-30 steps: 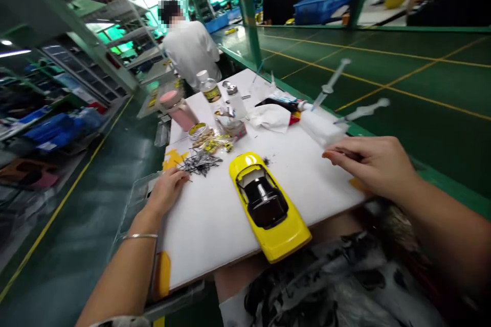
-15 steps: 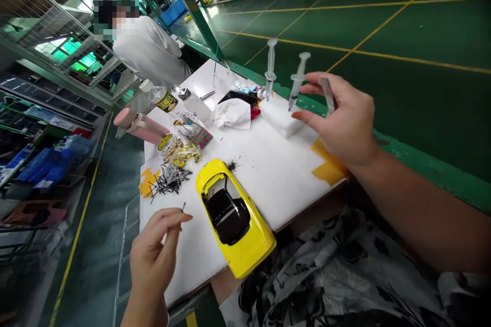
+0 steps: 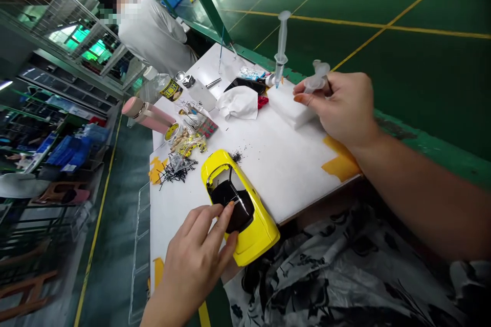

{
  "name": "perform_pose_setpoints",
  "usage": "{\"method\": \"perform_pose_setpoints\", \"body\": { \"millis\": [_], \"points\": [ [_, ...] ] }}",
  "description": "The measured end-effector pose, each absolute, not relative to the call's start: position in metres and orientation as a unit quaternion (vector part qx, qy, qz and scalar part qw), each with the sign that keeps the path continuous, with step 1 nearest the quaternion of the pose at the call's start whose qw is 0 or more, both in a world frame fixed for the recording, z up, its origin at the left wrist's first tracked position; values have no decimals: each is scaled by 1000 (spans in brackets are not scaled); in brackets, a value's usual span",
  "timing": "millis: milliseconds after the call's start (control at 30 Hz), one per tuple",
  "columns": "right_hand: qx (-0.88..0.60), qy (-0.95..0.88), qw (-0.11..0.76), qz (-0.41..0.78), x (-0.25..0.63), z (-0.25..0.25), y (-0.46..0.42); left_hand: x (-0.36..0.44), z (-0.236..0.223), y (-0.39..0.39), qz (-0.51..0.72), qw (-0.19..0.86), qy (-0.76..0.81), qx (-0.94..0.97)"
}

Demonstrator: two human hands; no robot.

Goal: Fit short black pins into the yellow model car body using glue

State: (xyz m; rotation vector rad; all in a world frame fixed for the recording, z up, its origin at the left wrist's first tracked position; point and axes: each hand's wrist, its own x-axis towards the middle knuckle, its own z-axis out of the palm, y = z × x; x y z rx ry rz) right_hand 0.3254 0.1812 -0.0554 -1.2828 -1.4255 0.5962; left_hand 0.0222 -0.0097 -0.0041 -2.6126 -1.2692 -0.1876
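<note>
In the middle, at the table's near edge, lies a yellow model car body (image 3: 258, 243) with a black inner part (image 3: 240, 217) showing through its openings. My left hand (image 3: 201, 237) rests on its left side, fingertips over the black part and thumb at the yellow edge. The thin grey bit pinched there earlier does not show clearly. My right hand (image 3: 341, 102) grips a clear plastic syringe (image 3: 319, 77), its flanged end tipped towards me and its nozzle hidden. Beside it, a second syringe (image 3: 282, 43) stands upright by a white foam block (image 3: 291, 104).
Behind are a white cloth (image 3: 238, 102), a phone (image 3: 247, 85), a bottle (image 3: 169, 87) and a pink flask (image 3: 149, 115). Black sticks (image 3: 176, 173) and bagged small parts (image 3: 190, 143) lie left, black crumbs (image 3: 237, 157) by the car. A co-worker (image 3: 153, 33) sits beyond.
My left hand has moved right and forward onto the yellow car body. My right fingers have closed on the syringe, which has tipped from upright towards me. The view has shifted slightly.
</note>
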Motion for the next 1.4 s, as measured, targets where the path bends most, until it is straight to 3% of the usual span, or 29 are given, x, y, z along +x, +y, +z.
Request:
{"method": "perform_pose_setpoints", "body": {
  "millis": [300, 433, 633, 800, 1067, 1400],
  "points": [
    [-438, -515, 723, 141, 329, -54, 167, 31, -7, -11, -118, 145, -373, -909],
    [-432, -544, 677, 245, 331, -44, 152, 22, -5, -14, -112, 188, -417, -882],
    [-398, -513, 661, 377, 310, -33, 121, 24, -4, -10, -54, 167, -428, -886],
    [-330, -462, 643, 513, 297, -19, 88, 28, -3, -7, -85, 174, -412, -890],
    [-265, -511, 518, 633, 300, -24, 60, -6, -11, -12, -248, 8, -501, -829],
    [-181, -461, 463, 735, 269, -25, 42, -21, -53, -18, -446, -143, -616, -633]
  ]
}}
